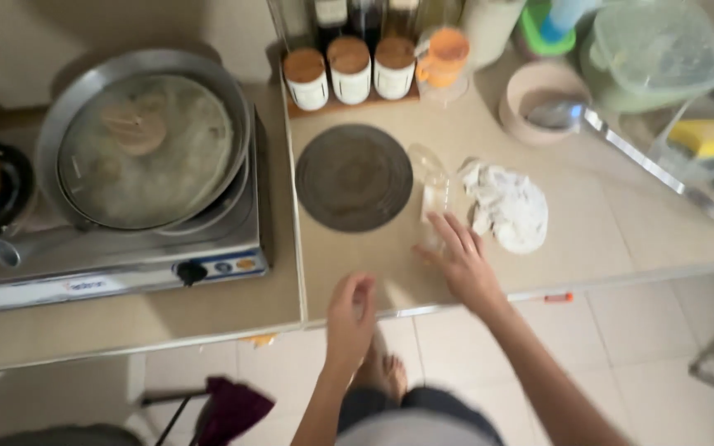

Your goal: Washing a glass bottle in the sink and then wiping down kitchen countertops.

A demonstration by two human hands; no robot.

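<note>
Beige counter [373, 272]: right hand [464, 264] grip apart on clear bag [431, 194] (left hand [350, 318] pinched).

Bare counter strip [373, 272] before the round mat [354, 177]; crumpled cloth [510, 206] right, jars [349, 70] behind.

At about one o'clock from the right hand [463, 266], a crumpled white cloth [510, 206] looked soft and matt, while the clear plastic bag [431, 194] at its fingertips was thin and faintly glossy. At eleven o'clock from that hand lay a round dark mat [354, 177] of rough, woven look on the smooth, matt beige countertop [588, 231]. Far toward nine o'clock, the wide metal pan [146, 136] and the stove [117, 264] under it showed a dull brushed steel sheen, and at twelve o'clock three white jars [349, 73] had matt wooden lids.
</note>
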